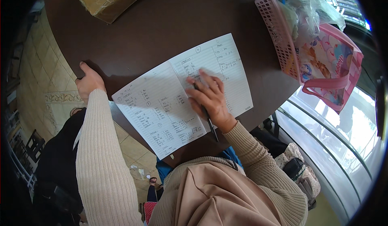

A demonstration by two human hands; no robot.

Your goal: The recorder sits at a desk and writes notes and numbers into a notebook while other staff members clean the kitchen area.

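A double spread of lined white paper [151,92], covered in handwritten lists, lies tilted on the dark brown round table [169,24]. Its lower corner reaches past the table's near edge. Over the right page is my right hand [210,98], its fingertips smeared by motion. A black pen [211,125] runs through its grip, with the back end pointing toward me. My left hand [91,82] is at the table's left edge, beyond the paper's left corner. Its fingers bend around that edge, and some of them are hidden.
A taped cardboard box [111,1] sits at the far left of the table. At the right stand a pink perforated basket [275,32] holding plastic bags and a pink patterned bag [329,68]. Dark and floral bags [297,165] lie below the right edge. Another person's foot [152,180] shows on the tiled floor.
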